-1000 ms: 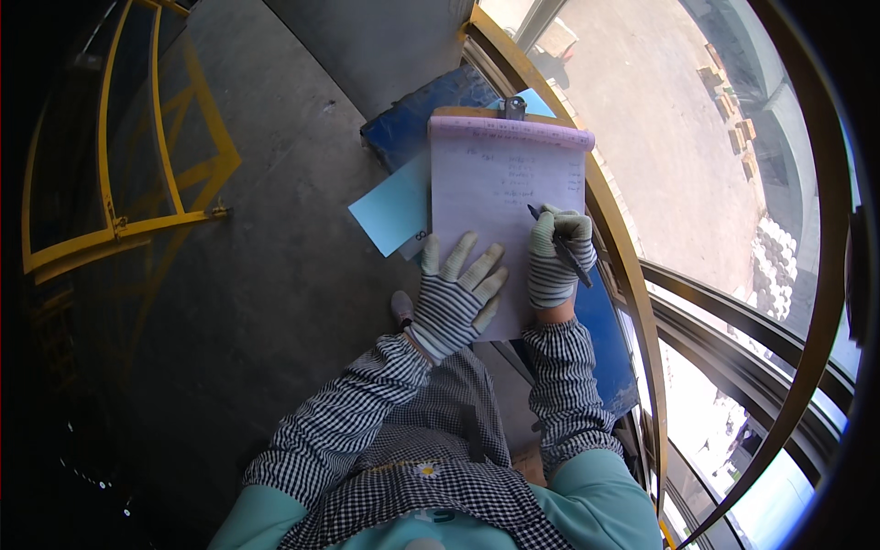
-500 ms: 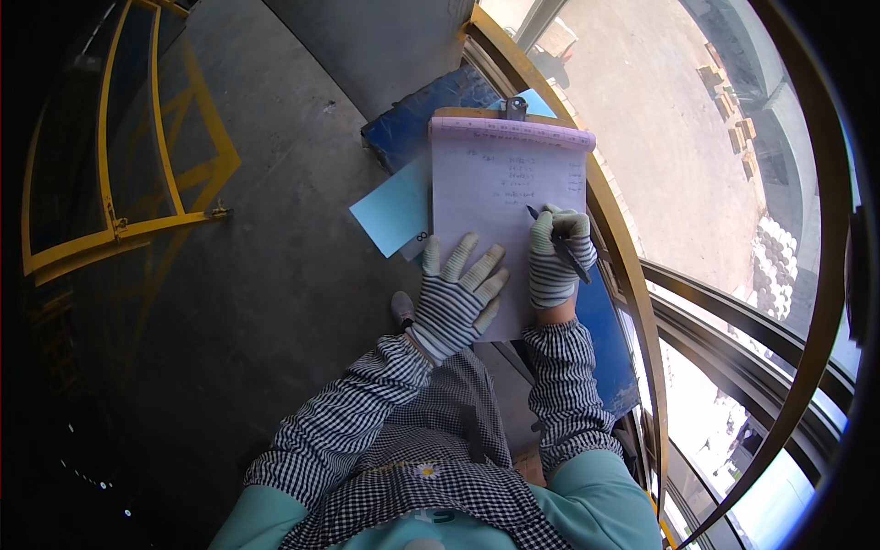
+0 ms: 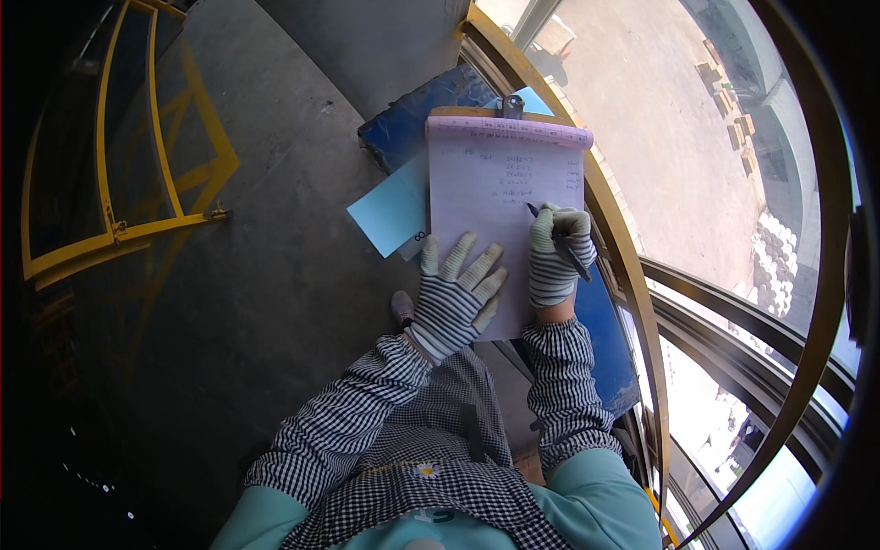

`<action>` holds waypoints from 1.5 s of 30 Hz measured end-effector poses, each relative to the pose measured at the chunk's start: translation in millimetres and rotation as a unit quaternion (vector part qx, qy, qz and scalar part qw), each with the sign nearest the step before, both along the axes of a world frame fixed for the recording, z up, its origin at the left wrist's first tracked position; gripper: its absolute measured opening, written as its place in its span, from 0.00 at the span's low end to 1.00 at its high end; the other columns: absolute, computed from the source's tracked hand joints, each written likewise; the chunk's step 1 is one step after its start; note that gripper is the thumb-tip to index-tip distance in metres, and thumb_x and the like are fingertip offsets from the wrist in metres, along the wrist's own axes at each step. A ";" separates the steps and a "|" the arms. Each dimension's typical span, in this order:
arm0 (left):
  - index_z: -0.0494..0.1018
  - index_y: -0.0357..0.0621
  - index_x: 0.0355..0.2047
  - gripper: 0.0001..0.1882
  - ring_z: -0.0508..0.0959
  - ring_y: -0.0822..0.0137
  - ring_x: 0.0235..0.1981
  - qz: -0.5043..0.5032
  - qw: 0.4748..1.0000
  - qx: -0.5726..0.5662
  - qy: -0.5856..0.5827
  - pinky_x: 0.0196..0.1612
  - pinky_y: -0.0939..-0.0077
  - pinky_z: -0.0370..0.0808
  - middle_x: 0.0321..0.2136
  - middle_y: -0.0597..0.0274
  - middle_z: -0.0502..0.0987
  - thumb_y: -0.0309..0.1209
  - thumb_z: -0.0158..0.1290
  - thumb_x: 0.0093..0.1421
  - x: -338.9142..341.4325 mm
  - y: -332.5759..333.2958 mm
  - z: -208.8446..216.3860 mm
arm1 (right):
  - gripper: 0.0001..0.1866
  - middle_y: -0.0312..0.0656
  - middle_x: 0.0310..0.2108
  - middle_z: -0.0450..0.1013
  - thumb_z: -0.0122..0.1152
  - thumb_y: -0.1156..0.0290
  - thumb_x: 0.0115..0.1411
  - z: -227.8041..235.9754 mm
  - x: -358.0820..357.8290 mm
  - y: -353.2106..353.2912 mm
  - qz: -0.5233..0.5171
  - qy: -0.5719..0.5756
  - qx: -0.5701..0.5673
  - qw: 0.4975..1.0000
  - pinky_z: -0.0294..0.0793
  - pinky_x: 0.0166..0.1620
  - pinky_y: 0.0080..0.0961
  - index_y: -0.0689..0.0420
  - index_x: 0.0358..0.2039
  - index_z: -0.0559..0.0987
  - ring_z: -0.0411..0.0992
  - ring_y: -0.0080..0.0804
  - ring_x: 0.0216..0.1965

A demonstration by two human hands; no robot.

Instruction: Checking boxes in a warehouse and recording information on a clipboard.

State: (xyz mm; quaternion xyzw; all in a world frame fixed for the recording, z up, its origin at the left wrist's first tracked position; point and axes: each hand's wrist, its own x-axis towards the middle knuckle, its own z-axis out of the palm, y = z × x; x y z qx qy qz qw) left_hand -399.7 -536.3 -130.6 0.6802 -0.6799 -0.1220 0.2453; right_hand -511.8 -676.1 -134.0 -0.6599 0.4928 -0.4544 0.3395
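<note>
On the paper (image 3: 467, 206), handwriting (image 3: 518, 174) marks the upper part, bare below; the right hand (image 3: 552, 266) grips a pen (image 3: 575, 262), the left hand (image 3: 454, 298) lies spread flat.

Slim dark pen (image 3: 577, 264) slanting, tip up-left | white handwritten paper sheet (image 3: 472, 202) lying flat | brown clipboard (image 3: 447, 112) peeking out behind

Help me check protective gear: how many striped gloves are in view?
2: the left glove, spread on the paper; the right glove, closed around a pen. Neither is hidden; no third shows.
</note>
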 end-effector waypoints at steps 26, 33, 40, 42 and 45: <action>0.78 0.53 0.46 0.16 0.59 0.49 0.67 0.005 1.000 -0.015 0.001 0.69 0.30 0.40 0.60 0.61 0.71 0.38 0.58 0.56 0.8 1.4 -4.0 | 0.11 0.36 0.21 0.71 0.63 0.81 0.59 1.7 6.0 -1.1 -0.039 0.009 -0.046 0.998 0.72 0.33 0.20 0.56 0.25 0.70 0.66 0.18 0.23; 0.77 0.53 0.46 0.17 0.59 0.49 0.67 0.006 1.000 -0.025 0.002 0.69 0.30 0.40 0.60 0.61 0.71 0.38 0.59 0.56 -0.8 2.4 -2.7 | 0.11 0.36 0.20 0.70 0.63 0.82 0.59 2.0 4.0 -1.1 -0.037 0.005 -0.070 0.997 0.73 0.33 0.20 0.56 0.25 0.70 0.66 0.19 0.23; 0.78 0.52 0.46 0.17 0.60 0.49 0.66 0.009 1.000 -0.021 0.002 0.68 0.29 0.41 0.60 0.61 0.71 0.38 0.59 0.55 -1.1 0.3 1.8 | 0.11 0.37 0.21 0.71 0.61 0.83 0.59 5.1 1.9 -2.9 -0.030 0.030 -0.066 0.997 0.75 0.36 0.21 0.56 0.25 0.69 0.70 0.21 0.25; 0.78 0.53 0.47 0.17 0.60 0.49 0.66 0.006 1.000 -0.020 0.004 0.68 0.29 0.42 0.60 0.60 0.71 0.38 0.59 0.56 -3.3 -0.5 1.3 | 0.11 0.43 0.24 0.76 0.63 0.82 0.57 -4.7 -5.5 -4.1 0.002 -0.028 -0.078 0.997 0.76 0.34 0.22 0.56 0.27 0.70 0.75 0.25 0.26; 0.78 0.54 0.49 0.19 0.60 0.49 0.66 0.012 1.000 -0.011 -0.010 0.67 0.28 0.42 0.60 0.60 0.70 0.38 0.58 0.57 -1.0 4.8 -2.8 | 0.11 0.42 0.25 0.76 0.64 0.82 0.57 11.1 6.0 16.2 0.088 -0.032 -0.019 0.995 0.76 0.33 0.21 0.56 0.27 0.70 0.74 0.23 0.25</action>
